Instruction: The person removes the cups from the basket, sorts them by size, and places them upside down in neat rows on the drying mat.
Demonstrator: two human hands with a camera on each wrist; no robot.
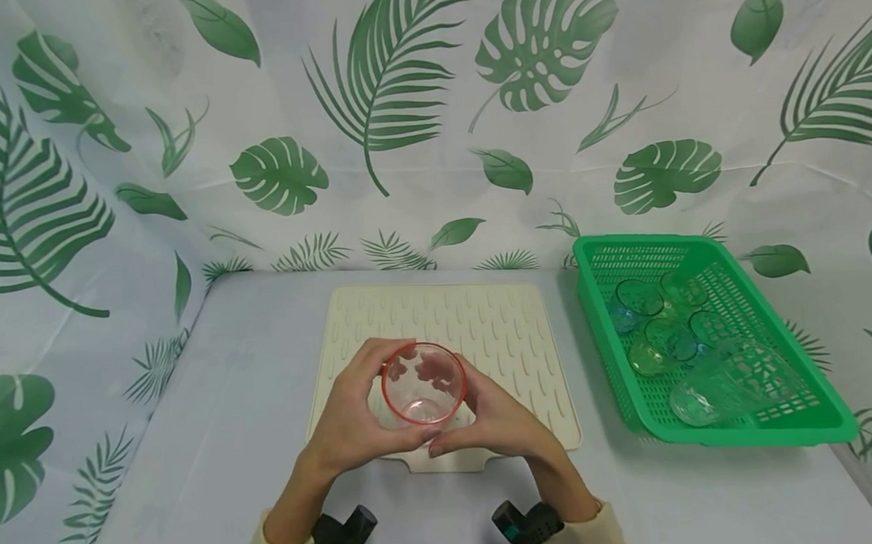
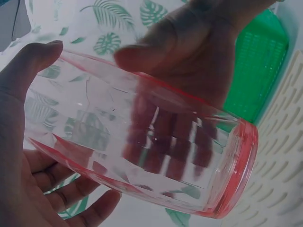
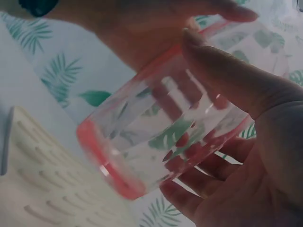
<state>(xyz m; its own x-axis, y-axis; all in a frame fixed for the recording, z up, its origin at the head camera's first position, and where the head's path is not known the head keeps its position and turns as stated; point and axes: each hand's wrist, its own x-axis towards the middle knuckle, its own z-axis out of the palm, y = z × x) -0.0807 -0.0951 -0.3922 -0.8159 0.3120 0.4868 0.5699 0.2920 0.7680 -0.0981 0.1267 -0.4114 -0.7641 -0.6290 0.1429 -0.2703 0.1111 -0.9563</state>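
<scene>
A clear pink-tinted glass tumbler (image 1: 423, 384) is held by both hands over a cream ridged mat (image 1: 515, 333). My left hand (image 1: 354, 409) curls round its left side, and my right hand (image 1: 502, 415) grips the right side; the thumbs come close together at the near side. From above I look into the open mouth. In the left wrist view the tumbler (image 2: 94, 125) shows faceted walls and a thick pink base, with fingers visible through the glass. The right wrist view has the tumbler (image 3: 137, 127) base towards the mat.
To the right stands a green plastic basket (image 1: 750, 432). Inside lie several small tinted glasses, among them a blue glass (image 1: 631, 304) and a yellow-green glass (image 1: 651, 348), plus a large clear glass vessel (image 1: 726, 383) on its side. A leaf-patterned cloth (image 1: 417, 183) hangs behind the table.
</scene>
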